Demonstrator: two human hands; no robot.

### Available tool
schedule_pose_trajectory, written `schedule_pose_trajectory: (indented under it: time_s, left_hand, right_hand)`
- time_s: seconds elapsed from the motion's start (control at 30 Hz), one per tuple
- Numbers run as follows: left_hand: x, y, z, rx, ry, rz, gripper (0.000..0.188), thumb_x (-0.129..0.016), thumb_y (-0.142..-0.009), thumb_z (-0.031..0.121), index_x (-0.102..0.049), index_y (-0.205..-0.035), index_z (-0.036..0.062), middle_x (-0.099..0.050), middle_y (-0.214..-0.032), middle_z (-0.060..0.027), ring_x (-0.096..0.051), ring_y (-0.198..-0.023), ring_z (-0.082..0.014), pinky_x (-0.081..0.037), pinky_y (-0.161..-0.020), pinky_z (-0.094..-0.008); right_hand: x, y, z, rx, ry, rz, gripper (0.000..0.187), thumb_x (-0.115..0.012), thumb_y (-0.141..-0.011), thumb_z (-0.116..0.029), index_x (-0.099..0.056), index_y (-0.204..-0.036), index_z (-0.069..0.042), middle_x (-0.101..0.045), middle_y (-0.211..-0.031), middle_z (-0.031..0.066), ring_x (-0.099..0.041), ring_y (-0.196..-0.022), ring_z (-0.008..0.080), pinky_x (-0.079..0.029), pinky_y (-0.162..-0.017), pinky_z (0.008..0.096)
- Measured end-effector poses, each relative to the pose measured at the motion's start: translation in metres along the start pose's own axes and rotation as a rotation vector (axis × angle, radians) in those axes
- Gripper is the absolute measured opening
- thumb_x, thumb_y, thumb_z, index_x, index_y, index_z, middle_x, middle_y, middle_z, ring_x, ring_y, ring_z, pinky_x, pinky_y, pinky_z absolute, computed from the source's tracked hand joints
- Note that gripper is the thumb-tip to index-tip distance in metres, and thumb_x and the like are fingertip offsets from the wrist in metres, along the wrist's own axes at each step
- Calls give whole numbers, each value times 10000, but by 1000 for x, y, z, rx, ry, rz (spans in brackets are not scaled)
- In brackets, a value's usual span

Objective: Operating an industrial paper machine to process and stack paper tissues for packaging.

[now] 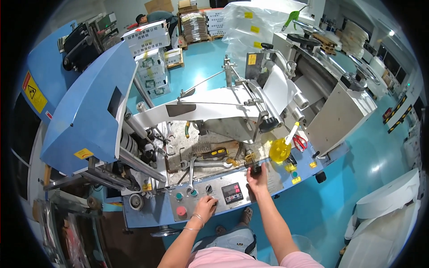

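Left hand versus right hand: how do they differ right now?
The left hand sits left of the display with red digits; the right hand is right of it and higher in the picture. The left hand has bracelets at its wrist; the right hand's wrist is bare. The right hand's fingers close around a dark object; what the left hand's fingers touch is mostly hidden. Both are ungloved.

Bright, cool light reaches most areas; a small lamp [391, 32] glares at 2 o'clock. The glossy blue floor [190, 81] throws back white glare at 11 o'clock and between 3 and 4. The middle looks sharp; straight edges bend toward black corners.
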State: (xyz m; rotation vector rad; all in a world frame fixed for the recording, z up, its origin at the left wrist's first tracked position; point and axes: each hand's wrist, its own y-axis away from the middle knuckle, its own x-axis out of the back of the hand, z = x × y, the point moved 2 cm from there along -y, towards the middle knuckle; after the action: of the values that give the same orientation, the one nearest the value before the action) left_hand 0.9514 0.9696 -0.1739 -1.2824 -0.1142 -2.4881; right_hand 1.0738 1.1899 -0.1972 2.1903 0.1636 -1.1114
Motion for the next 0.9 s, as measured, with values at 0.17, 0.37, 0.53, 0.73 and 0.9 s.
schedule_pose_trajectory:
  time_s: [0.17, 0.37, 0.53, 0.73, 0.9]
  left_hand:
    - [-1, 1, -5, 1, 5, -14, 238, -624, -707, 60, -607, -942, 97, -552, -914, -78, -522, -881, -282, -455, -766, -362]
    - [-2, 2, -2, 4, 15, -10, 243, -628, -705, 60, -603, -944, 97, -553, -919, -79, -519, -886, -289, -455, -766, -364]
    - [1, 1, -3, 1, 27, -1, 254, -633, -704, 64, -596, -953, 96, -554, -916, -79, -522, -885, -288, -456, -763, -365]
    - [1, 1, 0, -9, 39, 21, 247, -636, -704, 66, -594, -947, 90, -554, -904, -83, -526, -872, -288, -456, -761, -363]
    - [1, 1, -3, -2, 38, 25, 253, -639, -698, 59, -594, -946, 76, -554, -908, -92, -524, -875, -292, -456, -769, -362]
  right_hand:
    - [-13, 11, -8, 1196, 1525, -185, 349, -657, -685, -63, -508, -1000, -55, -476, -1017, 174, -491, -924, 338, -412, -794, 389]
    - [1, 2, 2, 850, 884, -76, 242, -638, -764, -96, -531, -967, -23, -501, -1048, 135, -553, -754, 225, -483, -661, 311]
    - [-1, -7, 15, 254, 402, 7, 350, -668, -740, -82, -453, -1014, -47, -539, -773, 53, -541, -656, 161, -462, -587, 243]
    - [7, -2, -2, 964, 1362, 5, 573, -736, -666, -163, -402, -1110, -23, -513, -1009, 122, -530, -918, 242, -428, -797, 353]
    - [-9, -1, -2, 147, 427, -17, 592, -711, -704, -145, -355, -1168, -50, -479, -988, 113, -537, -793, 208, -469, -731, 333]
